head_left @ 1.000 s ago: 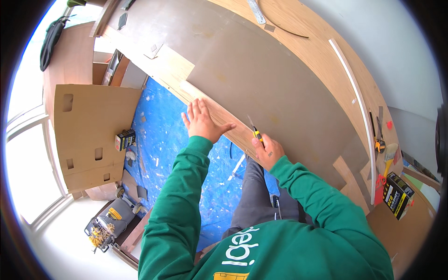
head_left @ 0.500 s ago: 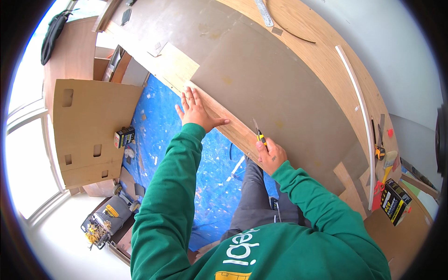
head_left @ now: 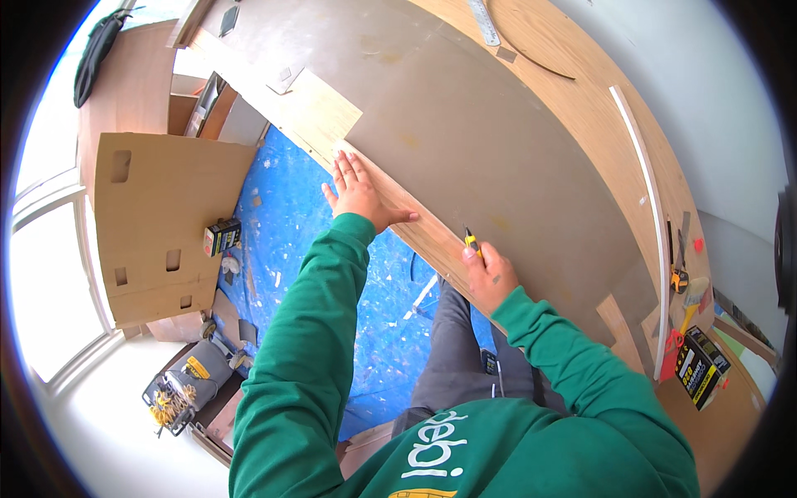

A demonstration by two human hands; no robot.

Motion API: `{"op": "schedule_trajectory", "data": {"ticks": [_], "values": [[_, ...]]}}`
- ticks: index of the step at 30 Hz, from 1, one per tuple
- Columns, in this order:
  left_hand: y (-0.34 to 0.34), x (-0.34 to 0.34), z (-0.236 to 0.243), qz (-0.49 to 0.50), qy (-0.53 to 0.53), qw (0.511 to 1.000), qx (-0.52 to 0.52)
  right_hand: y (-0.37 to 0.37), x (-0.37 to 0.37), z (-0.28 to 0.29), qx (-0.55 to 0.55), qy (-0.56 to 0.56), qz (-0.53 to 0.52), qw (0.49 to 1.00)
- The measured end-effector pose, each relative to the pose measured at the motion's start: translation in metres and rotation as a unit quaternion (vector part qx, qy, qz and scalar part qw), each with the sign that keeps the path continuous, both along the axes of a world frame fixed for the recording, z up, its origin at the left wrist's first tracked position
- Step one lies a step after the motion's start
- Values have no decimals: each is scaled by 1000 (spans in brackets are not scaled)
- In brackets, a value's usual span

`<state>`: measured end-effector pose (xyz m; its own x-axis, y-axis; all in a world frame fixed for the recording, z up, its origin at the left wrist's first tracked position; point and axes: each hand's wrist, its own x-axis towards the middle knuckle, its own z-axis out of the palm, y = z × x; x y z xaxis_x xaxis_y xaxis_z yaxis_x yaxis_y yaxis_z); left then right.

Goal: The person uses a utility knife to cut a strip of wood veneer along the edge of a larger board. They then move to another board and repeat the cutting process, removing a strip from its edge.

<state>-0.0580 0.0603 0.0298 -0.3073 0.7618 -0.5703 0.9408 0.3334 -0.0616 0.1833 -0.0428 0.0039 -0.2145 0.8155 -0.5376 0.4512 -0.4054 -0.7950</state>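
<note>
The right hand (head_left: 490, 278) was closed around a yellow-and-black utility knife (head_left: 471, 241), whose tip was set against the light wooden strip (head_left: 415, 224) near the lower edge of a large grey-brown sheet (head_left: 465, 141). The left hand (head_left: 359, 192) was laid flat and open, fingers spread, with the palm pressed on the same strip further along toward the upper left; nothing was gripped in it. Both forearms were covered by green sleeves (head_left: 307, 332).

The grey-brown sheet was spread over most of the wooden counter (head_left: 598, 108), whose curved pale surface was left exposed along the far side. A rectangular offcut of light wood (head_left: 320, 104) was seen lying on the sheet's upper left part, just beyond the left hand's fingertips. A metal ruler (head_left: 483, 21) was placed at the top of the counter, and a long white strip (head_left: 647, 207) was laid along its right side. Near the counter's right end, a small yellow tool (head_left: 679, 278) and a black-and-yellow box (head_left: 699, 365) were seen.

Below the counter's near edge, the floor was covered by a blue tarpaulin (head_left: 282, 241) flecked with white scraps. A small black-and-yellow box (head_left: 222, 236) was set at the tarpaulin's left edge, beside a brown board with rectangular cut-outs (head_left: 158, 224). A circular saw (head_left: 187, 386) was seen on the floor at the lower left.
</note>
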Motion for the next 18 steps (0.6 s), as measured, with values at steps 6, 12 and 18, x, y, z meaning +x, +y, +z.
{"op": "schedule_trajectory", "data": {"ticks": [6, 12, 18], "values": [[-2, -2, 1, 9, -19, 1000, 9, 85, -35, 11, 6, 89, 59, 994], [-4, -7, -4, 15, -27, 999, 25, 150, -107, 5, 103, -73, 204, 971], [-6, -8, -5, 9, -35, 999, 30, 171, -148, -3, 94, -105, 258, 956]]}}
